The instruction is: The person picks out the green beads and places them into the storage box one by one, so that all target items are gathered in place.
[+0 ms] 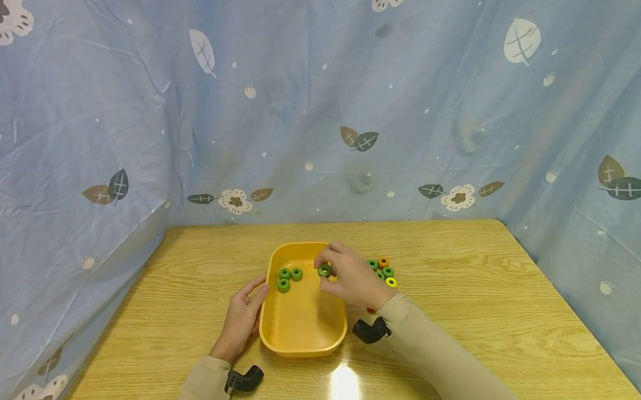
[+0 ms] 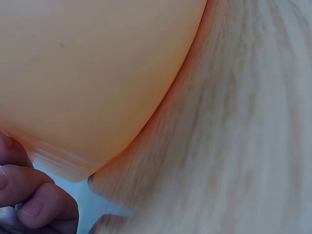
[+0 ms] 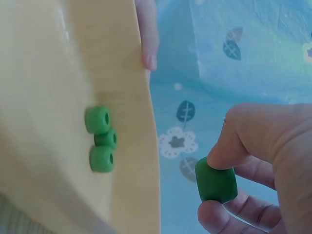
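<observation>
Green bead (image 3: 216,180), pinched between right fingers (image 3: 243,134): probably light, hard; hold its sides. Left fingers (image 2: 48,204) grip the tray (image 1: 304,320).

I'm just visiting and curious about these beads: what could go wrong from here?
The green bead pinched in the right hand looks smooth and rounded, so it might slip. Dropped into the yellow tray, it could bump the three green beads clustered there. The loose beads beside the tray might roll if a hand brushes them.
</observation>
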`<state>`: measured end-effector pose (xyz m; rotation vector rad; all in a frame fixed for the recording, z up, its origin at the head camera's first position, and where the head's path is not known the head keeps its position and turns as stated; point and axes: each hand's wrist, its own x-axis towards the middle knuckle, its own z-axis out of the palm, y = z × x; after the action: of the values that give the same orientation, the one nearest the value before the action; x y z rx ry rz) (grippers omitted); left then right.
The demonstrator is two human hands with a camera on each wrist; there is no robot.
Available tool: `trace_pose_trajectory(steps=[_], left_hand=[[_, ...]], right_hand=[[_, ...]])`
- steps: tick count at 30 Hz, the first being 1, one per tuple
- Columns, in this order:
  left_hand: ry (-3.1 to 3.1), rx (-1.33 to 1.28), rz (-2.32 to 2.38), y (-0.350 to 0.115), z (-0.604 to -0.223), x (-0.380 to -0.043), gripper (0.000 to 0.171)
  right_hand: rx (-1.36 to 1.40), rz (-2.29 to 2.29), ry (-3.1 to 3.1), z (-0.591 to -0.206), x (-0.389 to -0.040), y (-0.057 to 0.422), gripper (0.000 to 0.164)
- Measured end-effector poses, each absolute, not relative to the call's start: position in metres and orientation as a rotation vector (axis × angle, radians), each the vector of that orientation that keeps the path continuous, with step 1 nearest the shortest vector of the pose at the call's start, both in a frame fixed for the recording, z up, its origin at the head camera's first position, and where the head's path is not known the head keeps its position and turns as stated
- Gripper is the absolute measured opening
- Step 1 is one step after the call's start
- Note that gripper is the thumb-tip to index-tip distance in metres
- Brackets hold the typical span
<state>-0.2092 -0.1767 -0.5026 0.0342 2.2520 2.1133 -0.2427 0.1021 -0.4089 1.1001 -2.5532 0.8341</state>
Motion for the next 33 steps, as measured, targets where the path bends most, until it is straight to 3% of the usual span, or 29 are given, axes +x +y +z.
trace_pose_trajectory(steps=[33], left_hand=[[2.239, 0.057, 2.115, -0.179, -0.504, -0.210, 0.050]], right_hand=[[1.076, 0.629, -2.970, -0.424, -0.275, 0.030, 0.020]])
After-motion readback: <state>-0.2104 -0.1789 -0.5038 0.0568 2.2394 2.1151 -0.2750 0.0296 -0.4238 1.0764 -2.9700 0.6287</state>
